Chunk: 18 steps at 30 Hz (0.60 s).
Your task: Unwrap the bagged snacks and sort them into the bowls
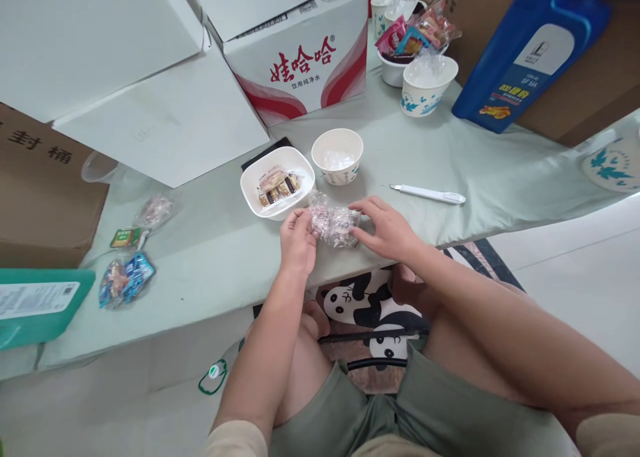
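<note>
A crumpled bundle of clear plastic wrap (334,225) lies at the table's front edge, with something pinkish showing through; what is inside I cannot make out. My left hand (299,242) pinches its left end between closed fingers. On the other side, my right hand (384,229) has thumb and fingers apart around the right end, fingertips at the plastic. Just behind is a white square bowl (247,185) holding wrapped snacks (278,185). Beside that bowl stands a paper cup (342,174) with clear plastic in it. To the right lies a white utility knife (429,194).
White cartons (165,117) and a red-and-white water carton (300,64) stand behind. Filled paper cups (425,97) and a blue bottle (520,64) are at the back right. Wrapped snacks (127,280) and a green container (45,307) sit on the left.
</note>
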Each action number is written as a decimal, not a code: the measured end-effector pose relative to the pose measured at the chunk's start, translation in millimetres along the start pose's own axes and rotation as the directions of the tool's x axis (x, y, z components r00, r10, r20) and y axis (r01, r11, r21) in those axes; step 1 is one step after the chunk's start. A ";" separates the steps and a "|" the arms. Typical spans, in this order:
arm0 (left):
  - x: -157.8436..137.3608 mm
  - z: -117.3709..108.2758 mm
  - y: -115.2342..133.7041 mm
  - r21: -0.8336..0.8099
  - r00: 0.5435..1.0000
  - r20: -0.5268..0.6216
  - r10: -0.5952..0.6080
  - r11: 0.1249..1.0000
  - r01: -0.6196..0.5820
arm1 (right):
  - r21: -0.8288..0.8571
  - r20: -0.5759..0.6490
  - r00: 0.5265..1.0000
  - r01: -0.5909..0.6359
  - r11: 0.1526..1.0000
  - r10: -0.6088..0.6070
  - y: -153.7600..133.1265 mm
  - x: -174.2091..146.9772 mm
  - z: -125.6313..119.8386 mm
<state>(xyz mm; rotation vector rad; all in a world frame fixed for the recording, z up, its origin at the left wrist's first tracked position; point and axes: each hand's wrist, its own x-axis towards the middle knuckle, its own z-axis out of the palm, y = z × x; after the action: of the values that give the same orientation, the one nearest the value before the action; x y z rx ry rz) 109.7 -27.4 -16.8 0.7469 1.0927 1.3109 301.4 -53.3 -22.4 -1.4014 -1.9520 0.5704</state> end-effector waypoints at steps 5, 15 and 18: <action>0.8 3.6 7.8 -0.273 0.985 0.051 -0.166 0.946 0.174 | 0.038 0.015 0.994 0.109 0.993 -0.110 0.4 3.2 3.8; -8.0 -19.1 15.3 -0.157 0.988 -0.092 -0.121 0.982 0.105 | 0.073 0.157 0.987 0.011 0.997 -0.023 1.2 2.7 11.0; -10.2 -25.0 16.1 -0.092 0.981 -0.156 -0.114 0.991 0.100 | 0.059 0.139 0.990 0.030 0.998 -0.038 2.6 2.0 8.7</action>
<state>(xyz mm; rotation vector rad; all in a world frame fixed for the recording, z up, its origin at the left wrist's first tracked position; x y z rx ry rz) 81.3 -38.5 -8.8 0.5195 1.1821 1.3334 296.4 -50.3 -29.6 -1.3213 -2.0493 0.7199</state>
